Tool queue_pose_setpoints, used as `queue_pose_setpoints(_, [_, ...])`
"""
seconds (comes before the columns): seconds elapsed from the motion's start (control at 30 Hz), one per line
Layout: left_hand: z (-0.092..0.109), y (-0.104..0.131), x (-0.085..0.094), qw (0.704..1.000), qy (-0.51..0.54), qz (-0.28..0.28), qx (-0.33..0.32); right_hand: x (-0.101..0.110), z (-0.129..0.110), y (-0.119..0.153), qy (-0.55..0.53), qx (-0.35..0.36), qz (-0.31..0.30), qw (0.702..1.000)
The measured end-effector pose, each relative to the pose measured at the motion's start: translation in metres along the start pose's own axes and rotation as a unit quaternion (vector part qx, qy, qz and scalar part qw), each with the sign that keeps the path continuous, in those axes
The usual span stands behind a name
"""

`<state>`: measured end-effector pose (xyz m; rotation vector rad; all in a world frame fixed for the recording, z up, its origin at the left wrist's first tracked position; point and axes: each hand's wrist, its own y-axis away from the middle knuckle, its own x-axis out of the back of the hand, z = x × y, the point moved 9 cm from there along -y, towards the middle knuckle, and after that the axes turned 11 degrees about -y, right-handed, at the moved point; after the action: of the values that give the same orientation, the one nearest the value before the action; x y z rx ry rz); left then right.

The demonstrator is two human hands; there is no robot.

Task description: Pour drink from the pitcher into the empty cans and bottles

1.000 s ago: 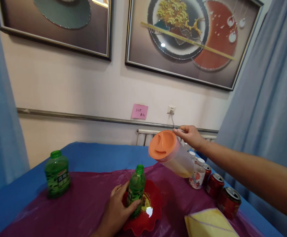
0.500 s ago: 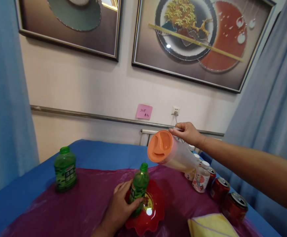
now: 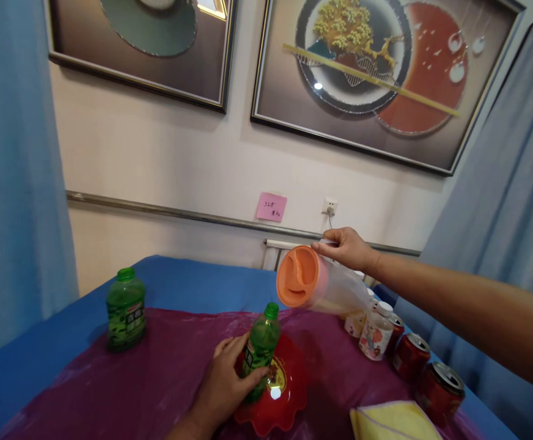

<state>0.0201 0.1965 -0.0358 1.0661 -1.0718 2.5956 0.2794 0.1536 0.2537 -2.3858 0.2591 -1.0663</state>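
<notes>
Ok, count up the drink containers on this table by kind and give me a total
Green bottles: 2, one standing alone, one gripped by the left hand on the red dish.
Small clear bottles with white caps: 2.
Red cans: 3.
Pitchers with orange lid: 1, tilted in the right hand.
Total: 8.

A bottle [image 3: 261,348] stands on a dish [image 3: 289,397] near the middle of the table [image 3: 179,287], with the left hand [image 3: 225,385] wrapped around it from the left. Above and to its right, the right hand [image 3: 346,247] holds a tilted jug [image 3: 316,290] (its lid faces the bottle). A second bottle [image 3: 126,308] stands well apart to the left. Small bottles [image 3: 374,333] and cans [image 3: 425,370] line the right edge, behind a cloth [image 3: 392,421].
</notes>
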Motion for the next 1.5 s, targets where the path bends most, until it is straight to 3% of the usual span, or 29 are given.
queue_pose_setpoints(0.93, [-0.004,0.003,-0.006,1.000,0.016,-0.022,0.012,-0.009,-0.014,-0.004,0.044,0.022,-0.035,0.998])
queue_pose_setpoints(1.27, [0.006,0.002,0.002,1.000,0.011,-0.017,-0.001,-0.010,-0.020,-0.004,0.052,0.020,-0.048,0.997])
queue_pose_setpoints(1.5, [0.007,0.003,-0.001,1.000,0.012,-0.023,-0.001,-0.012,-0.021,-0.004,0.056,0.014,-0.057,0.997])
